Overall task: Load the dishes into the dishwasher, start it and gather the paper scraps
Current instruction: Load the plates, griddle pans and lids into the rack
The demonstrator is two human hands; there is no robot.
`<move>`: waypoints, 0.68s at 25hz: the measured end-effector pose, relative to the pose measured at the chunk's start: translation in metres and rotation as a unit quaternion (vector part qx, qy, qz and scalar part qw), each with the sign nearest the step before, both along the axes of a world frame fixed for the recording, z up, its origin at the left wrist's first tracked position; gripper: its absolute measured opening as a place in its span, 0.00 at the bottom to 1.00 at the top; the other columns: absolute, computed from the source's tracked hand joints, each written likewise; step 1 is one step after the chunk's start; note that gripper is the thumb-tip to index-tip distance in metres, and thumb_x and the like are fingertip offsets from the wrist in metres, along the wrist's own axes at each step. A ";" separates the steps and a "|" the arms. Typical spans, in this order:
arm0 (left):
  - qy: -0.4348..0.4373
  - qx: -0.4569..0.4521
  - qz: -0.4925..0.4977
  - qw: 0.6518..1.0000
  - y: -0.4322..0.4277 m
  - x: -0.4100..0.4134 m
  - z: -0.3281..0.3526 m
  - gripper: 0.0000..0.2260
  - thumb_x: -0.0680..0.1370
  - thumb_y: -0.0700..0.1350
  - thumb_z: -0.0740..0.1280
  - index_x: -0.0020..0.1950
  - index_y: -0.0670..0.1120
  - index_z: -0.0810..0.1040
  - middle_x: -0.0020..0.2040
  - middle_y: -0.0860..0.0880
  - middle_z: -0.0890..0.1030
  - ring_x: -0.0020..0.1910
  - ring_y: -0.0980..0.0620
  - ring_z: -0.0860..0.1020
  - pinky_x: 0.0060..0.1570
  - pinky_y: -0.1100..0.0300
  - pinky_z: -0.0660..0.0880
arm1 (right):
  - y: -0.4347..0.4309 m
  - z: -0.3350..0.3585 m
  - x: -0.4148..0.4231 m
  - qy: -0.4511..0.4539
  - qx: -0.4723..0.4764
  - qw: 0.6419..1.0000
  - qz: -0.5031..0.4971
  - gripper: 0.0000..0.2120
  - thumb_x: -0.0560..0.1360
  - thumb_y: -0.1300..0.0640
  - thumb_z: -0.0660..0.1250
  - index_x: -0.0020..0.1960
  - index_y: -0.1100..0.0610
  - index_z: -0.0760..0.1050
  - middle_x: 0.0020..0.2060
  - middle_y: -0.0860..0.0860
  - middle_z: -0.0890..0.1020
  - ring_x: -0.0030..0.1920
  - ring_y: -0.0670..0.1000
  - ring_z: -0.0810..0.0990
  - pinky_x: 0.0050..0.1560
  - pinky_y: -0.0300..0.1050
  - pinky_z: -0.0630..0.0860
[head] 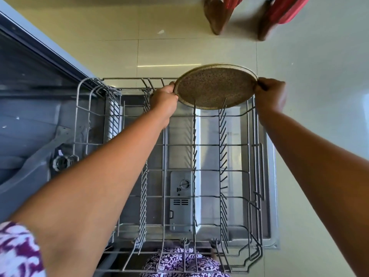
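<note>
The dish rack [127, 78] lies over the open dishwasher door [271, 176], the tub [30, 116] at its left. At the rack's far end is a plate [215, 86] — left hand [163, 98] holding its left edge, right hand [271, 94] its right. Beyond it a paper scrap [160, 32] lies on the floor [319, 76].

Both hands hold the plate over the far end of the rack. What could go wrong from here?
1. The left hand and right hand grip the plate only by its rim; a slip could drop it onto the rack or floor.
2. Its lower edge sits at two tine rows and might seat crooked.
3. Another person's feet stand just beyond the rack.
</note>
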State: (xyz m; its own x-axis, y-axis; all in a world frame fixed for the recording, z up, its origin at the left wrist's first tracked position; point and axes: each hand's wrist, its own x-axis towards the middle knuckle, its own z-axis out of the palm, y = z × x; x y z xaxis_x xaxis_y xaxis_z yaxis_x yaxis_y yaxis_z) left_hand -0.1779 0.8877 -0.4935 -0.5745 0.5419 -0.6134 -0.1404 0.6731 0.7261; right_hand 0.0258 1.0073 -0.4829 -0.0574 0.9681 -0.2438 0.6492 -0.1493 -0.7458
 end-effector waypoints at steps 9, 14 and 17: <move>-0.037 0.032 0.027 0.998 -0.012 0.002 -0.005 0.26 0.77 0.28 0.54 0.73 0.46 0.63 0.70 0.46 0.70 0.67 0.52 0.71 0.70 0.50 0.63 | -0.008 -0.025 -0.009 -0.030 0.006 1.000 -0.007 0.12 0.76 0.61 0.58 0.55 0.53 0.76 0.42 0.42 0.78 0.46 0.44 0.72 0.40 0.31 0.68; -0.010 0.063 0.050 0.997 -0.026 0.013 0.018 0.27 0.75 0.24 0.52 0.70 0.41 0.68 0.69 0.44 0.71 0.67 0.53 0.71 0.70 0.51 0.63 | -0.024 -0.017 -0.014 -0.015 0.004 0.999 -0.047 0.21 0.77 0.59 0.61 0.69 0.54 0.69 0.59 0.51 0.79 0.55 0.46 0.77 0.50 0.29 0.70; -0.001 0.077 0.091 0.993 -0.042 0.018 0.022 0.23 0.76 0.27 0.54 0.67 0.42 0.72 0.66 0.45 0.75 0.63 0.54 0.74 0.68 0.51 0.68 | -0.044 -0.009 -0.017 -0.008 0.005 0.999 -0.052 0.19 0.75 0.59 0.62 0.66 0.52 0.72 0.35 0.42 0.72 0.40 0.45 0.69 0.33 0.27 0.65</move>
State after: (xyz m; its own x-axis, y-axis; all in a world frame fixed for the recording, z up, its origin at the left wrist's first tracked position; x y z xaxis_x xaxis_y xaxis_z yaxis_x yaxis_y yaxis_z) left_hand -0.1603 0.8454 -0.4719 -0.6712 0.5161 -0.5321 -0.2507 0.5175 0.8181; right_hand 0.0087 0.9630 -0.4917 0.0476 0.9710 -0.2343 0.6425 -0.2094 -0.7371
